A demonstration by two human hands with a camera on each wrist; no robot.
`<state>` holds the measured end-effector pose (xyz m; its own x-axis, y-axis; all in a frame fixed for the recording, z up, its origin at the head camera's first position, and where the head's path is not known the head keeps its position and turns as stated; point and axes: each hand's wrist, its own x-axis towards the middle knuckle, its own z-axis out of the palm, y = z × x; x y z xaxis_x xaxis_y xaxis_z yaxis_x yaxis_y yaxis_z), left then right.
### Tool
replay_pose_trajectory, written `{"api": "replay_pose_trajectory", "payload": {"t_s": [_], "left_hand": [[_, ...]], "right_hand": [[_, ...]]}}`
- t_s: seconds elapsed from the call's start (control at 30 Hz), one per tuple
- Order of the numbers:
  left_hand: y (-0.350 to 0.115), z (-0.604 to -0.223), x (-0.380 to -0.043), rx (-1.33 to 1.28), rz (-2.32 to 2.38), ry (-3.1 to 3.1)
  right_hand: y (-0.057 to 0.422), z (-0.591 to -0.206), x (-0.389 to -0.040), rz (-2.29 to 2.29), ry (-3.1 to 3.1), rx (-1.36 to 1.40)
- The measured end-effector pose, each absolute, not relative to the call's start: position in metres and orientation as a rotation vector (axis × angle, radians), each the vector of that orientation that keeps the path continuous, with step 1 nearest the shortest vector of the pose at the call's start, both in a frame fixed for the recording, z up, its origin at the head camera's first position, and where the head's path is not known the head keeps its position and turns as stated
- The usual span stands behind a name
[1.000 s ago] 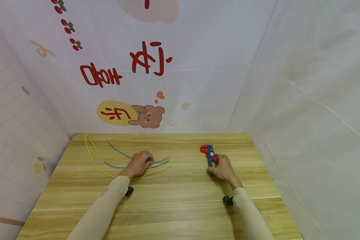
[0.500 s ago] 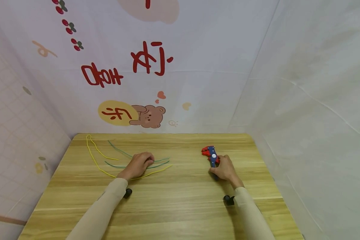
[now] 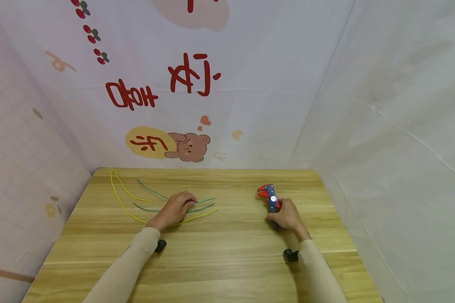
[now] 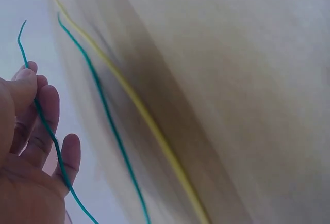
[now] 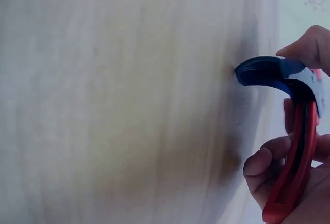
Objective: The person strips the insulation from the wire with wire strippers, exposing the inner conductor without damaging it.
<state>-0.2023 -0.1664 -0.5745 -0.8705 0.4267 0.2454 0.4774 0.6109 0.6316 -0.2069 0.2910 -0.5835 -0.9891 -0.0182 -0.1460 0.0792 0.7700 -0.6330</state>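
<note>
From here I see the red-and-blue wire stripper [image 3: 272,197] has tilted slightly in the right hand's [image 3: 287,214] curled grip, the left hand [image 3: 177,208] pinching a green wire [image 4: 46,123], so both are held

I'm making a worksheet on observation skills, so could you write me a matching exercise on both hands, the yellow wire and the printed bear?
Things
1. Left hand
2. Yellow wire
3. Right hand
4. Printed bear

Places or states
A. Gripping a red-and-blue tool
B. On the backdrop behind the table
C. Pinching a green wire
D. Bent back on itself near the table's far left corner

Right pairs: 1-C, 2-D, 3-A, 4-B
</note>
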Motion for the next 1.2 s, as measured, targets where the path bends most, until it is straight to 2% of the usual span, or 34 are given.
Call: {"api": "replay_pose_trajectory", "payload": {"t_s": [0.5,0.77,1.2], "left_hand": [[-0.155,-0.555,-0.196,-0.753,-1.214,-2.724],[-0.149,-0.545,-0.192,-0.688,-1.282,-2.66],[-0.138,-0.529,-0.183,-0.635,-1.373,-2.529]], "right_hand": [[0.286,-0.569,-0.196,-1.218,2.725,0.046],[0.277,-0.558,-0.187,-1.478,2.554,0.029],[0.258,-0.544,-0.174,-1.791,2.253,-0.168]]}}
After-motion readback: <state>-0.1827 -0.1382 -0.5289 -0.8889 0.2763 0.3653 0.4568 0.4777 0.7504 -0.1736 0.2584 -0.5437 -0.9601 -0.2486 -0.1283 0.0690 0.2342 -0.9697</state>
